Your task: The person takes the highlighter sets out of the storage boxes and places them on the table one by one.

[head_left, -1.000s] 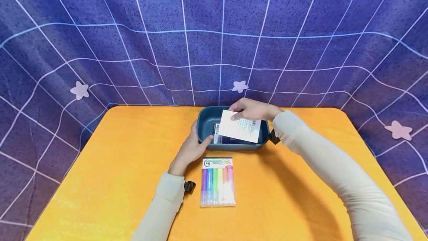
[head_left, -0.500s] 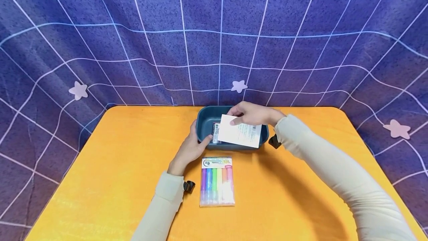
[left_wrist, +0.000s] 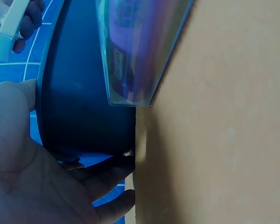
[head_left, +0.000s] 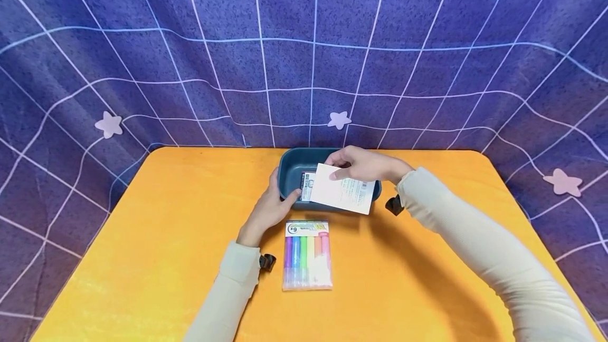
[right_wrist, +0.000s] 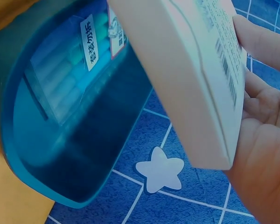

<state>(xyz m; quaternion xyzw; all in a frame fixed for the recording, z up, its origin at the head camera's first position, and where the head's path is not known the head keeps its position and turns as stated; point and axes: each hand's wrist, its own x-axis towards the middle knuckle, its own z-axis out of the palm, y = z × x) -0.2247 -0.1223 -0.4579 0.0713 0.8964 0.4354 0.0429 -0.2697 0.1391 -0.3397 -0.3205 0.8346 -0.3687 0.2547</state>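
Observation:
A dark blue-green bin stands at the table's back edge. My left hand grips its left end, thumb at the front rim and fingers round the side. Above the bin, my right hand holds a flat white box with printed text and a barcode, tilted over the opening. Inside the bin, partly hidden by the box, lies a clear pack of pens with a white label. In front of the bin, a clear pack of coloured markers lies flat.
The yellow tabletop extends to both sides and toward me. Behind it hangs a blue cloth with white grid lines and stars. Each wrist wears a small black camera mount.
The white box in my right hand has moved slightly toward me and to the right, now overlapping the bin's front rim in the head view. My left hand keeps its hold on the bin.

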